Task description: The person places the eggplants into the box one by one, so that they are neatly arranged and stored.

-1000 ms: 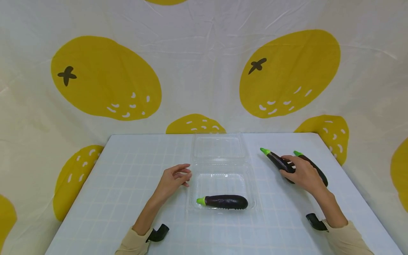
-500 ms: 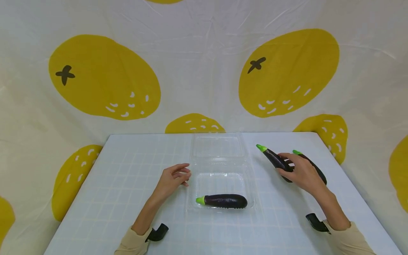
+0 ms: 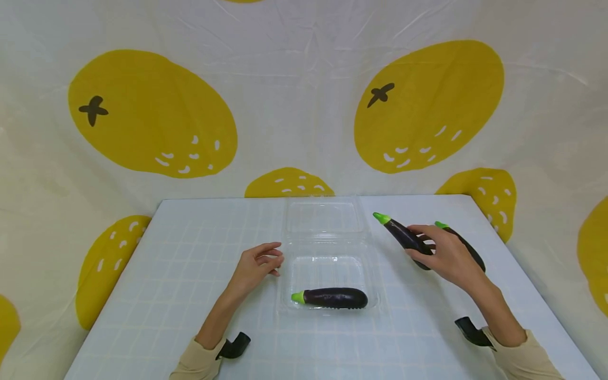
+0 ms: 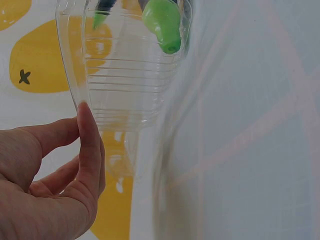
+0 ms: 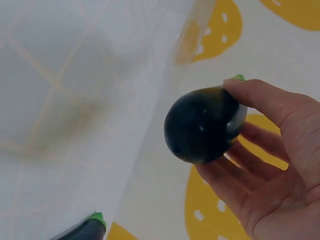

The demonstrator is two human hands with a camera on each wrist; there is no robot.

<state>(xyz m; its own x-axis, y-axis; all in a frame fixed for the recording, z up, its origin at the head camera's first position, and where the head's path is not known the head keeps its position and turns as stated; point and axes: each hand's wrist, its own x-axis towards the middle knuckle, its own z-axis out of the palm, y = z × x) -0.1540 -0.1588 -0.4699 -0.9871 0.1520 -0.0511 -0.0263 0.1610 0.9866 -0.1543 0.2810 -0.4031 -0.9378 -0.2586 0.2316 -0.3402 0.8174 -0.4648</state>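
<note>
My right hand (image 3: 446, 253) grips a dark purple eggplant (image 3: 401, 235) with a bright green stem end pointing to the far left. In the right wrist view its round end (image 5: 200, 127) faces the camera, thumb on one side and fingers on the other. My left hand (image 3: 256, 267), fingers loosely bent, is right at the left edge of an open clear plastic clamshell box (image 3: 328, 272). A second eggplant (image 3: 334, 298) lies crosswise in the near part of that box, green stem to the left; the left wrist view shows its green end (image 4: 162, 25).
A third eggplant (image 3: 467, 245) lies at the right of the table, partly hidden behind my right hand; its tip (image 5: 95, 222) shows in the right wrist view. The box's lid (image 3: 325, 217) lies folded back toward the wall. A pale checked cloth (image 3: 199, 264) covers the table.
My right hand has moved a little to the left with its eggplant, whose green end has come up and closer to the box. My left hand stays at the box's edge.
</note>
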